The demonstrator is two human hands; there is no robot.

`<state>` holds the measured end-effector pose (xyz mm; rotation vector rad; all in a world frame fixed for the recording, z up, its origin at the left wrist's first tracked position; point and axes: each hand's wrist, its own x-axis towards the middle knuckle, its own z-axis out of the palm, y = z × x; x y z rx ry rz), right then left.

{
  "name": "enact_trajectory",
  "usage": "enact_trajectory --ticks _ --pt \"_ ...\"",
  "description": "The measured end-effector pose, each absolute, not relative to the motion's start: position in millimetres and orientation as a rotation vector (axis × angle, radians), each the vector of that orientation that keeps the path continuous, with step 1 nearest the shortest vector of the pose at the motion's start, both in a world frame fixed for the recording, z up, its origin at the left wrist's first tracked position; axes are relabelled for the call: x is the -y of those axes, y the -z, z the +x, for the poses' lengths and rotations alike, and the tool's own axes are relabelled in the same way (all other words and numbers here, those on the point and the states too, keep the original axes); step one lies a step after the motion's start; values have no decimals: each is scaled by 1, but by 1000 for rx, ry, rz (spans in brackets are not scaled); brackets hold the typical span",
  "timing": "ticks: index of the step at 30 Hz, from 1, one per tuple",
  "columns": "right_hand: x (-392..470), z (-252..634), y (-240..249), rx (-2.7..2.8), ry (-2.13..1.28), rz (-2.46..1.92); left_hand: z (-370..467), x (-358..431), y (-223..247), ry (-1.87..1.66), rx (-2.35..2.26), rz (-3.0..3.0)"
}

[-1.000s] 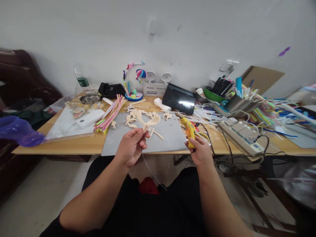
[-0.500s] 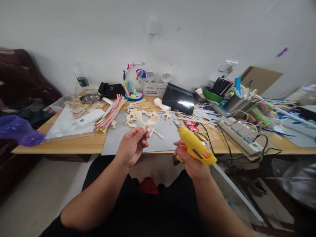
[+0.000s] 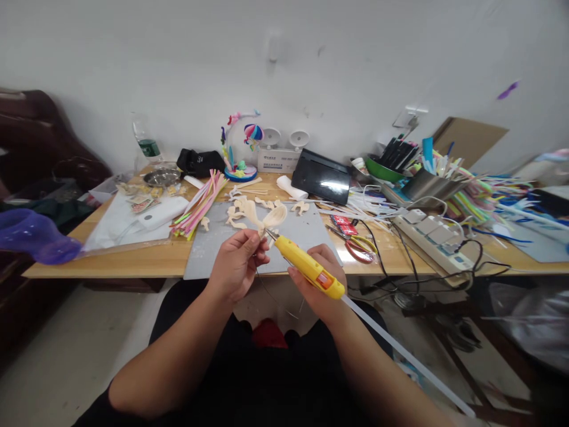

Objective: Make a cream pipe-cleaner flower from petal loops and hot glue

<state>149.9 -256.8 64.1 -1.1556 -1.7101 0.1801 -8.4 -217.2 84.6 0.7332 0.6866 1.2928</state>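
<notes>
My left hand (image 3: 239, 261) pinches the base of a cream-coloured petal-shaped piece (image 3: 276, 214) whose lobes fan out above my fingers. Wrapped round a yellow hot glue gun (image 3: 306, 264), my right hand (image 3: 323, 284) holds it with the nozzle at the base of that piece. Whether the tip touches the piece I cannot tell. A long white glue stick (image 3: 409, 350) sticks out of the gun's rear. Behind my hands, several curled cream pieces (image 3: 235, 214) lie on the grey mat (image 3: 202, 255).
A bundle of pink and yellow strips (image 3: 200, 204) lies left of the mat. Pliers with red-and-yellow handles (image 3: 362, 248) lie on its right, near a power strip (image 3: 435, 243) with trailing cables. A colourful figurine (image 3: 240, 169) and a black tray-like object (image 3: 320, 178) stand toward the wall.
My right hand has brought the glue gun leftward, its nozzle now at the piece in my left hand. The pliers behind it have come into view. My left hand has stayed nearly still.
</notes>
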Motion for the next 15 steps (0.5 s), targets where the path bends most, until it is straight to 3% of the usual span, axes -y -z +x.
enact_trajectory --ticks 15 --pt "258 146 -63 1718 -17 -1217 -10 218 -83 -1318 -693 716"
